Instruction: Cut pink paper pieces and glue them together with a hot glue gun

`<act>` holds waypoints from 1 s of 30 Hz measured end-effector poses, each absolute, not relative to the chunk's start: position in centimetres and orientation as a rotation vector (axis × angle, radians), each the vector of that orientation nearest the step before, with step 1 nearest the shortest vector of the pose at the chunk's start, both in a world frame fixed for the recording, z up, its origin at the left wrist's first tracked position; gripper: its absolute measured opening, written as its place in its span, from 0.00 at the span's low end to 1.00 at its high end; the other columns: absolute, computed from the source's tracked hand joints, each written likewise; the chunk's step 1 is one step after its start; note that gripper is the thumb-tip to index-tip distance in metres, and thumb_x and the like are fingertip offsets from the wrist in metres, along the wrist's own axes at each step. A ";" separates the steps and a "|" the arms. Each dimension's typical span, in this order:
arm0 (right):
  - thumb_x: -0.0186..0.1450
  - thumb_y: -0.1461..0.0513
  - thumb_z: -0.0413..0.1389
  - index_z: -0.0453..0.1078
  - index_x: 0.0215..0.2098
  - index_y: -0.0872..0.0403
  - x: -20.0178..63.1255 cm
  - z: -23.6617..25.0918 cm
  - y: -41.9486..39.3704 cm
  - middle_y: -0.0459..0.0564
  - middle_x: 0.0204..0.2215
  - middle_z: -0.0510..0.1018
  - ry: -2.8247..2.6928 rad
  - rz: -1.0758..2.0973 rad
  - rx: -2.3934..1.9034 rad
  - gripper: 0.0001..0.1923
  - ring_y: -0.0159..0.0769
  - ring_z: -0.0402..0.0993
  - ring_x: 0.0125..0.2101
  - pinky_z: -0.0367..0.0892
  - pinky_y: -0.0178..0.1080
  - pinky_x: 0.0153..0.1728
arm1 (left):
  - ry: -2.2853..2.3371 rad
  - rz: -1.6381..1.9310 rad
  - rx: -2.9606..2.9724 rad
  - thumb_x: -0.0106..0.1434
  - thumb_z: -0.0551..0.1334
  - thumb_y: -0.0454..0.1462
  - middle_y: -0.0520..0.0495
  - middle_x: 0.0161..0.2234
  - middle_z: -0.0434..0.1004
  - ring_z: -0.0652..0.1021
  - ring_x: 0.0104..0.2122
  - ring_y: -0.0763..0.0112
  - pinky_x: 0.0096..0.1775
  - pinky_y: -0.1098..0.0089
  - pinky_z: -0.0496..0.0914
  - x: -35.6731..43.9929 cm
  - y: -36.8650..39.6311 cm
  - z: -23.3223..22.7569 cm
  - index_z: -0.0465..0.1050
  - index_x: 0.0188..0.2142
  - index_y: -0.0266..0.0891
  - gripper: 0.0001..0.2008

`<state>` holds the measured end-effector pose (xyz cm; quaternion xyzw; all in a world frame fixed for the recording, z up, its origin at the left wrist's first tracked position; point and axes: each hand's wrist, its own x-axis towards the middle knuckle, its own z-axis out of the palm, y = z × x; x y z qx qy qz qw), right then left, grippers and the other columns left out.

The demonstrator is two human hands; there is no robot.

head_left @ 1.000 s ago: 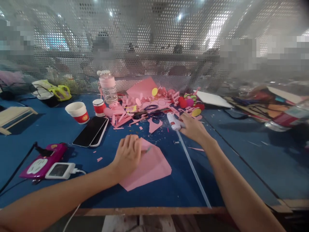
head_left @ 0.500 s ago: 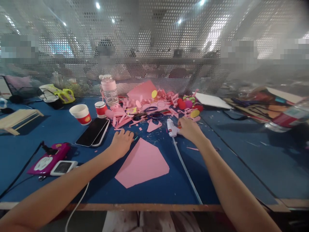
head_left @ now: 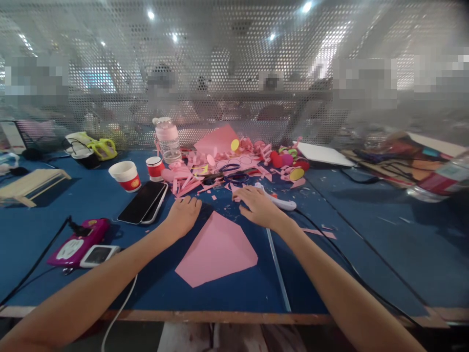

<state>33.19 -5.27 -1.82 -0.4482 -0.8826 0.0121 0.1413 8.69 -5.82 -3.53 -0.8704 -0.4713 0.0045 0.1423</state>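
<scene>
Head view: pink paper sheet (head_left: 216,249) lies flat on the blue table (head_left: 73,205). Left hand (head_left: 183,215), fingers loosely curled and empty, rests at the sheet's upper left corner, likely steadying it. Right hand (head_left: 258,208) lies spread flat just past its upper right edge, holding nothing; the white glue gun (head_left: 280,200) lies just beyond that hand, within reach.

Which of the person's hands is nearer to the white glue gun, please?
The right. The right hand lies just left of the glue gun, perhaps touching it; the left hand rests farther left, beyond the pink paper.
</scene>
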 end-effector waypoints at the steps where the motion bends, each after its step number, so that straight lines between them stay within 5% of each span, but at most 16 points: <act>1: 0.60 0.65 0.48 0.66 0.42 0.53 33.4 -1.8 -5.2 0.53 0.43 0.73 -2.526 0.009 -1.325 0.12 0.45 0.63 0.47 0.55 0.49 0.50 | -1.416 -0.009 -2.481 0.63 0.49 0.27 0.36 0.37 0.72 0.73 0.41 0.54 0.39 0.60 0.65 8.8 -5.8 -3.5 0.67 0.42 0.30 0.11; 7: 0.64 0.59 0.49 0.64 0.38 0.53 33.7 -1.9 -4.8 0.52 0.37 0.73 -2.317 0.029 -1.352 0.07 0.43 0.64 0.41 0.59 0.45 0.44 | -1.675 -0.136 -2.453 0.67 0.51 0.40 0.36 0.42 0.71 0.72 0.44 0.56 0.41 0.63 0.67 9.3 -5.5 -4.1 0.63 0.44 0.32 0.12; 13: 0.61 0.64 0.53 0.61 0.42 0.52 32.0 -2.8 -2.1 0.53 0.46 0.69 -2.400 0.187 -1.317 0.10 0.44 0.60 0.49 0.57 0.46 0.48 | -1.675 -0.141 -2.520 0.68 0.49 0.37 0.39 0.42 0.71 0.73 0.45 0.58 0.42 0.64 0.68 9.1 -5.2 -4.8 0.62 0.44 0.34 0.10; 30: 0.66 0.64 0.46 0.64 0.39 0.57 30.2 -3.0 -0.6 0.60 0.39 0.71 -2.661 -0.061 -1.451 0.07 0.47 0.62 0.41 0.57 0.44 0.43 | -1.625 -0.321 -2.538 0.67 0.51 0.36 0.41 0.39 0.71 0.73 0.42 0.59 0.40 0.63 0.68 8.8 -4.7 -5.7 0.64 0.41 0.36 0.07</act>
